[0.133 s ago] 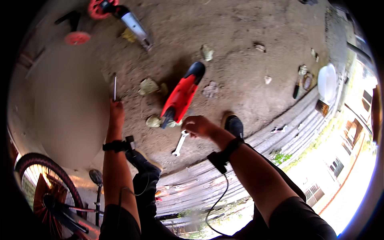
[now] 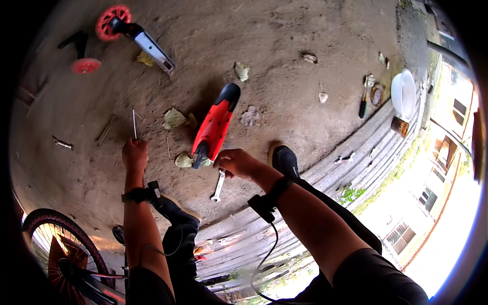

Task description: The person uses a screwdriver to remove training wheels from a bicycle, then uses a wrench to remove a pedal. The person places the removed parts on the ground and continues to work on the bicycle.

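Observation:
My left hand (image 2: 134,155) is closed round a screwdriver (image 2: 134,124), its thin metal shaft pointing away from me and its handle hidden in the fist. In my right hand (image 2: 237,163), the fingers pinch the upper end of a silver wrench (image 2: 218,186), which hangs down toward my feet. Just left of that hand lies a long red scooter part (image 2: 212,127) with a black far end and a dark bracket at its near end. The right fingertips are close beside this near end; whether they touch it I cannot tell.
At the far left lie a silver scooter section (image 2: 152,50) with a red wheel and a smaller red-wheeled piece (image 2: 85,65). Another wrench (image 2: 63,143) rests on the dirt. A bicycle wheel (image 2: 63,216) stands near left. A white basin (image 2: 403,94) and tape roll (image 2: 376,95) sit right.
The whole view has shifted, moving the ground things mostly leftward. A grey blurred patch at the left is gone, and a wrench shows there. Both hands keep their tools.

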The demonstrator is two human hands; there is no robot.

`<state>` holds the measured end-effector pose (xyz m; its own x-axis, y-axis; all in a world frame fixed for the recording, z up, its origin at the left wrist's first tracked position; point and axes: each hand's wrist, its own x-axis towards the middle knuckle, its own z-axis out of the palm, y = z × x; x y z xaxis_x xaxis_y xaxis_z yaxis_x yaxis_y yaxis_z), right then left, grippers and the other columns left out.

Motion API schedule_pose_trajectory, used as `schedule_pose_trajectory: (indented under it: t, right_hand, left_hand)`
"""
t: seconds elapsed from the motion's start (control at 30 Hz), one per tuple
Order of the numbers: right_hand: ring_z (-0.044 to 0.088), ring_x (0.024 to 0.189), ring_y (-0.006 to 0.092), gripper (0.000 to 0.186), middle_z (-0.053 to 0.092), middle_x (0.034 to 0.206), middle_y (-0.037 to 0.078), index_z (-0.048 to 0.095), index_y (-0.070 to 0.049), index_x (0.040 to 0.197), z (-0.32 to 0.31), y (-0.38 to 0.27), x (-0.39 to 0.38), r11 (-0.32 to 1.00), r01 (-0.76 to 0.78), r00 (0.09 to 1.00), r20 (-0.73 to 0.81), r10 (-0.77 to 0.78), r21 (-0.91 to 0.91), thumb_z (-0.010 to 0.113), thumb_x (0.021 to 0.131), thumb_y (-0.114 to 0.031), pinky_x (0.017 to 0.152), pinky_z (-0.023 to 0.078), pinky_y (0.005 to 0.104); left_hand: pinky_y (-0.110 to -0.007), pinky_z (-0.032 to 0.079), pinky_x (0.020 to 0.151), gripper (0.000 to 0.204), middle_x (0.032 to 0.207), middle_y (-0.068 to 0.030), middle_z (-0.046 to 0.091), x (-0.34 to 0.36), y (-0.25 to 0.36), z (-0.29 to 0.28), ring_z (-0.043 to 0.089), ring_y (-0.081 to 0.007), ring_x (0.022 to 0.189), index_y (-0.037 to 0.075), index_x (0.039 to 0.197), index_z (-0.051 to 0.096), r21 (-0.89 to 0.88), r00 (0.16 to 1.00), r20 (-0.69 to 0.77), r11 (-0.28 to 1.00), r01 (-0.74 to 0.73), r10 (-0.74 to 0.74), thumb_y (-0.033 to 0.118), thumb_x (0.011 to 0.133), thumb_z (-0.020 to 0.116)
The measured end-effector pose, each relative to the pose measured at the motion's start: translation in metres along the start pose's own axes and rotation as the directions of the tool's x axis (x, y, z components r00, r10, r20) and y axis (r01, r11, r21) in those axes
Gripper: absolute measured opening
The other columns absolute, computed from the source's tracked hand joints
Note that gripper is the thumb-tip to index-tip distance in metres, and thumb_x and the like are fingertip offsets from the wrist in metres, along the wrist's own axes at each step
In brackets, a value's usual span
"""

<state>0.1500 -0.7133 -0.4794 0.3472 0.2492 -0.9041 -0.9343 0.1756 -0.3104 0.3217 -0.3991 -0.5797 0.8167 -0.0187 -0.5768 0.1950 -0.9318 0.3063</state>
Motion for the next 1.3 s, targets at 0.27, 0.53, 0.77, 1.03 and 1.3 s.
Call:
schedule_pose_trajectory:
  t: [0.27,0.53,0.77,1.03,1.3]
  right_hand:
    - [0.064,0.078,0.0192,0.032,0.064,0.09,0.01,0.064,-0.002,0.099,0.039,-0.013,-0.073,0.845,0.064,0.996,-0.09,-0.018,0.531,0.053,0.093,-0.031,0.072,0.054,0.032]
    - [0.061,0.08,0.0155,0.024,0.064,0.089,0.006,0.065,-0.003,0.092,0.065,-0.036,-0.228,0.383,0.203,0.967,-0.124,-0.221,0.901,0.053,0.093,-0.025,0.073,0.051,0.0301]
    - [0.061,0.079,0.016,0.02,0.062,0.086,0.004,0.063,-0.007,0.093,-0.001,-0.007,-0.368,0.169,0.293,0.943,-0.255,-0.215,0.941,0.055,0.093,-0.025,0.069,0.053,0.0332]
    - [0.057,0.068,0.0119,0.021,0.059,0.08,0.0,0.064,-0.008,0.1,-0.154,0.027,-0.501,0.444,0.367,0.929,-0.302,-0.212,0.818,0.054,0.098,-0.027,0.059,0.047,0.0263]
    - [0.065,0.071,0.0198,0.02,0.063,0.089,0.008,0.06,-0.004,0.11,-0.339,0.095,-0.53,0.42,0.714,0.684,-0.686,-0.247,0.561,0.056,0.09,-0.007,0.061,0.054,0.0309]
  left_hand:
    - [-0.028,0.045,0.05,0.007,0.072,-0.0024,0.056,-0.159,0.164,-0.075,0.054,-0.0117,0.056,0.003,0.089,0.058,-0.467,0.865,0.496,0.861,0.2,0.069,0.009,0.086,0.06]
    - [-0.046,0.052,0.07,0.023,0.089,-0.0214,0.063,-0.341,0.323,-0.151,0.063,-0.0418,0.082,0.0,0.093,0.06,-0.074,0.699,0.323,0.754,-0.653,0.638,0.004,0.071,0.064]
    - [-0.04,0.054,0.077,0.029,0.102,-0.0177,0.065,-0.455,0.442,-0.188,0.065,-0.0359,0.088,0.002,0.102,0.063,-0.1,0.515,0.464,0.62,-0.778,0.721,0.004,0.073,0.062]
    - [-0.033,0.053,0.068,0.024,0.09,-0.0109,0.066,-0.523,0.571,-0.169,0.065,-0.0217,0.072,0.003,0.099,0.064,-0.083,0.645,0.482,0.764,-0.64,0.593,0.003,0.076,0.066]
    - [-0.026,0.049,0.058,0.018,0.068,-0.0027,0.062,-0.494,0.653,-0.168,0.058,-0.0108,0.059,0.003,0.096,0.064,-0.044,0.811,0.373,0.882,-0.47,0.451,0.003,0.078,0.061]
